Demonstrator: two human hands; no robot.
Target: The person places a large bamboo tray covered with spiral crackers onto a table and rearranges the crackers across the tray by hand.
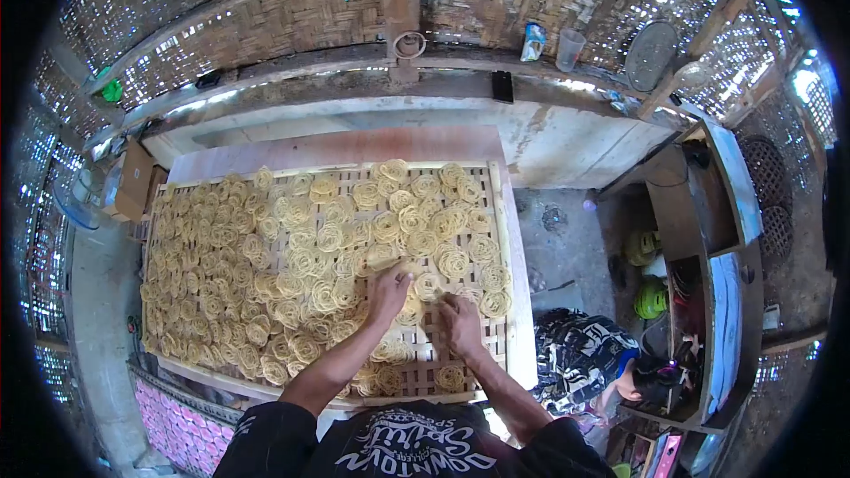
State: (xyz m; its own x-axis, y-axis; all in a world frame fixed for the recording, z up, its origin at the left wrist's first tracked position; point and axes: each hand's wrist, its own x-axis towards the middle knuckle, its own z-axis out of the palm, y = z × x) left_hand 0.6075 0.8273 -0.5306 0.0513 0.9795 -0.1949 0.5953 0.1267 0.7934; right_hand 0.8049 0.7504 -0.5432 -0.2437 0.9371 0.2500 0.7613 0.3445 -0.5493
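Many coiled, pale yellow noodle nests (pixel 329 238) lie over a woven bamboo rack (pixel 425 378) in front of me. My left hand (pixel 390 293) is over the right half of the rack, fingers curled together at the edge of a noodle nest (pixel 405 268). Just to its right, my right hand (pixel 461 325) has its fingertips pinched at the lower edge of another noodle nest (pixel 428 286). The fingers partly cover what they grip. Bare slats show around my right wrist, with a single noodle nest (pixel 450 378) near the front edge.
The rack rests on a wooden board (pixel 354 146). To the right, a person in a patterned shirt (pixel 580 358) bends beside a wooden shelf unit (pixel 739 336). Green gas cylinders (pixel 651 299) stand by it. A cardboard box (pixel 130 181) is at the left.
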